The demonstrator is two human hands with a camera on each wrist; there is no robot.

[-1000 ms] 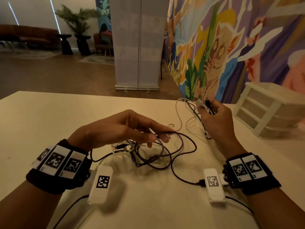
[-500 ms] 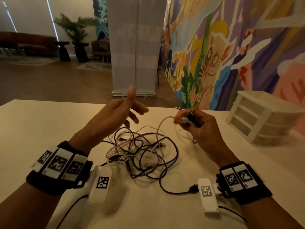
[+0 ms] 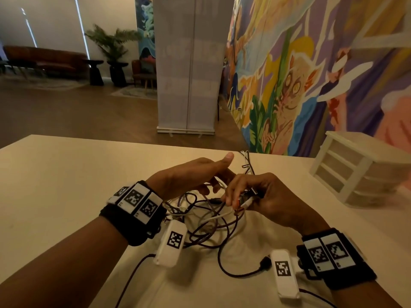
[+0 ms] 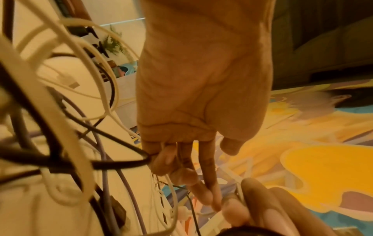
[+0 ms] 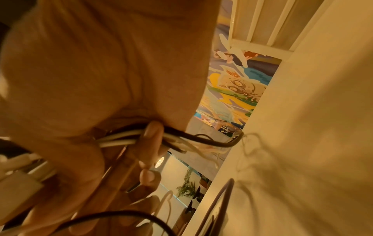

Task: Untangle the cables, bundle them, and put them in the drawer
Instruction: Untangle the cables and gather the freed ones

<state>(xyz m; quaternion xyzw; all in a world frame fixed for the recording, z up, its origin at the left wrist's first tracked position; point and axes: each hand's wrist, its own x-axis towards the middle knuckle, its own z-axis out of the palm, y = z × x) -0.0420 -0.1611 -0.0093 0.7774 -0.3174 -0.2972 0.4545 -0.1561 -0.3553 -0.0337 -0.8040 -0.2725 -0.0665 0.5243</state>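
A tangle of white, purple and black cables (image 3: 206,225) lies on the table in front of me. My left hand (image 3: 219,174) hovers over its far side, thumb up and fingers curled down among the strands. In the left wrist view a black cable loop (image 4: 121,164) hooks round the curled outer fingers (image 4: 161,161), and a white strand runs between them. My right hand (image 3: 242,196) sits just right of the left and grips a bunch of cable ends with plugs (image 3: 245,202). The right wrist view shows white and black strands (image 5: 121,138) clamped under a fingertip (image 5: 151,132).
A small white drawer chest (image 3: 355,174) stands at the right of the table (image 3: 66,185), its drawers closed. White tagged wrist devices (image 3: 171,241) (image 3: 284,274) with black leads hang near the front. Painted wall and a white banner stand beyond the far edge.
My left hand came down from a raised, open pose into the tangle. My right hand moved left and nearer with the cable ends, so both hands now meet.
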